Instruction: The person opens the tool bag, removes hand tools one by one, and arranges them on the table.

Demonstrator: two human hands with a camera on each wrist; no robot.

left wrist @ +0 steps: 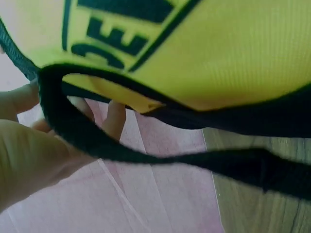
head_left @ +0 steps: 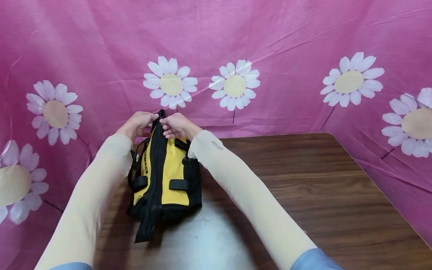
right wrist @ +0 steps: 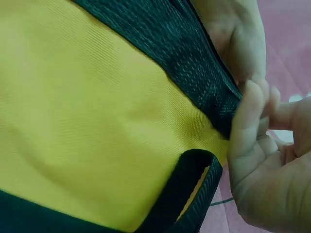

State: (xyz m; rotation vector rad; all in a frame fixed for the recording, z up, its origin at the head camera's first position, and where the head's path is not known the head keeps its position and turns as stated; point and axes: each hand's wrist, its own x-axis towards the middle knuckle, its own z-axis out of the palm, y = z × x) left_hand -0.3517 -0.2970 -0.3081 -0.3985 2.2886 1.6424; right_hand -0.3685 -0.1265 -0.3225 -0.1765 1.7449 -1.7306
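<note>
Bag (head_left: 173, 168), yellow/black, upright on the left part of table (head_left: 287, 168), far end near cloth (head_left: 270, 30). Left hand (head_left: 139, 123) and right hand (head_left: 179, 125) close together, both pinching the bag's far top end by the zip (head_left: 157, 161), 1 on each side. Looks light, soft fabric, not fragile, likely to sag or fold if pulled; woven surface probably not slippery. Best holds: zip ends, incl. near tail (head_left: 145, 232). In the way: loose strap (left wrist: 77, 131) across left hand, loop (right wrist: 199, 170) just beside right hand
</note>
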